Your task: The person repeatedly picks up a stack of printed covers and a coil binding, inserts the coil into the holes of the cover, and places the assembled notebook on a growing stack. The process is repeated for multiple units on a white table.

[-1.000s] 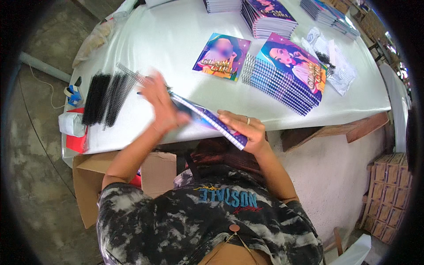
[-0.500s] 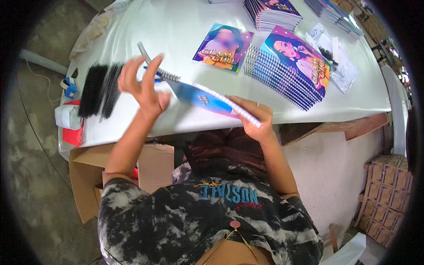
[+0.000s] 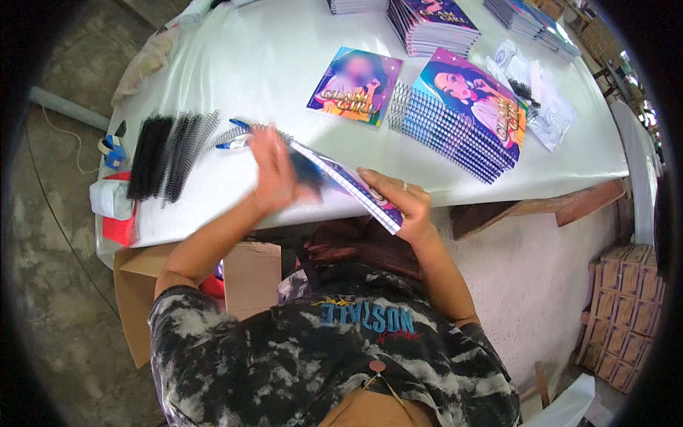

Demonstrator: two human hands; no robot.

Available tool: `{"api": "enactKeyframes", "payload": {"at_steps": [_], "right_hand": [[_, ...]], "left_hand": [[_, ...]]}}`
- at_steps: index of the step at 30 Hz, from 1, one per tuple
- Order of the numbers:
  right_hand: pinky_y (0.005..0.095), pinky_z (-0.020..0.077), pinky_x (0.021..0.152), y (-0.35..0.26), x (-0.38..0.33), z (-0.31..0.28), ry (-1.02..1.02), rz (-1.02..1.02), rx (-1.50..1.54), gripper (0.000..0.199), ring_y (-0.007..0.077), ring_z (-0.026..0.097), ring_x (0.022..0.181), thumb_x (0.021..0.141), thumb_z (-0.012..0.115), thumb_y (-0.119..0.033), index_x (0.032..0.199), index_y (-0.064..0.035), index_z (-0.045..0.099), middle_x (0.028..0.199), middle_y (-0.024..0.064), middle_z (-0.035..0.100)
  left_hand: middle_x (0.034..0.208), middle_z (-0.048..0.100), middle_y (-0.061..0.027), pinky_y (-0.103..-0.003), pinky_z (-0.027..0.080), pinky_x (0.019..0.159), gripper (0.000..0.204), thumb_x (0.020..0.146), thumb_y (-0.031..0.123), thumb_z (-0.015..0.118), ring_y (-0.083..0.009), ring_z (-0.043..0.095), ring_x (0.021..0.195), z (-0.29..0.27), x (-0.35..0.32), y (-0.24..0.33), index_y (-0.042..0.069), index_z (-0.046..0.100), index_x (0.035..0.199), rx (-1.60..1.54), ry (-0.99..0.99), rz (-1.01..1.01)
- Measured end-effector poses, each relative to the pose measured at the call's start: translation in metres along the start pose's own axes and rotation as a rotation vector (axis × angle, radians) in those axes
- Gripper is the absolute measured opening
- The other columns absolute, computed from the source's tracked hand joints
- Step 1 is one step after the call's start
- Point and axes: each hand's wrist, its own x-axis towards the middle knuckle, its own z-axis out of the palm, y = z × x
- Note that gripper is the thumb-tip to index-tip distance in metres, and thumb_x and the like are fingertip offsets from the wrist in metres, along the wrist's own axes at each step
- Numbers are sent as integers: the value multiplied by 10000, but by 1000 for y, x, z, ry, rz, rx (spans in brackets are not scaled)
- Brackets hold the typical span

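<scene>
My right hand grips the lower end of a notebook, thumb on one cover and fingers behind. The notebook is tilted, its punched spine edge turned up. At its far end a dark wire spiral coil sticks out to the left, partly hidden by my left hand. That hand is at the coil end of the notebook, smeared by motion, so I cannot tell whether its fingers hold anything. Blue-handled pliers lie on the table just beyond it.
Loose black spiral coils lie at the left beside a blue tape dispenser. A single notebook and a fanned row of spiral-bound notebooks lie ahead, with a notebook stack behind. A cardboard box stands below the table edge.
My left hand has moved right and down, from spread fingers beside the coil to a blur against the notebook. The notebook's lower end has dropped, tilting it more steeply.
</scene>
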Motion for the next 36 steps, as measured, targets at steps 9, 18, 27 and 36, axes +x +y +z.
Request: {"api": "enactKeyframes", "payload": {"at_steps": [9,18,27,36], "right_hand": [[339,518,788,5,-3,3,-27,-81,28,346,293,645,908,720,666,-55,1042,57,609,1009,202,635],[339,526,762,8,1,4,-42,-124,18,368,286,652,888,718,675,-77,1052,58,601,994,205,637],[341,533,737,6,3,9,-39,-107,21,375,282,653,875,713,680,-94,1055,38,605,1002,178,641],[329,527,746,1,3,8,-17,-106,8,377,273,660,855,719,668,-83,1072,30,602,987,172,649]], "left_hand": [[1375,136,-359,-622,49,1014,1086,719,776,401,-544,115,1269,-18,28,12,-81,186,1350,-89,49,-71],[1433,56,-304,-622,-3,1025,1247,622,834,422,-519,29,1304,-13,14,9,-140,125,1341,67,71,10],[1385,177,-300,-547,27,1063,1132,682,764,474,-439,137,1303,-29,24,12,-87,159,1358,-17,94,94],[1388,205,-275,-619,119,1010,1249,492,779,617,-500,231,1239,-27,37,55,-69,228,1322,-151,-56,-3]]}}
